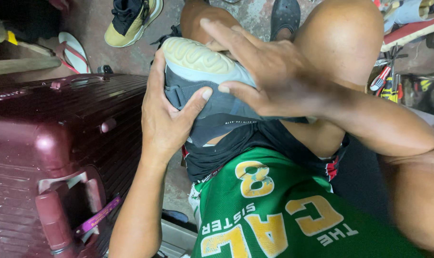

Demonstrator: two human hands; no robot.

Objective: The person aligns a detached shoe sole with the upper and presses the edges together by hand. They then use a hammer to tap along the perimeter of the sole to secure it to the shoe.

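A grey sneaker (212,86) with a pale, bumpy sole lies on my lap, sole turned up and toward the left. My left hand (166,117) grips its side from the left, thumb pressed on the grey upper. My right hand (264,67) wraps over the sole from the right, fingers spread across the top and thumb at the sole's edge. Both knees rise behind the shoe. My green jersey fills the lower middle.
A dark red hard suitcase (49,153) lies close at my left. On the concrete floor behind it are a yellow and black sneaker (131,19), a sandal (73,52) and a black clog (284,16). Screwdrivers and tools (389,83) lie at the right.
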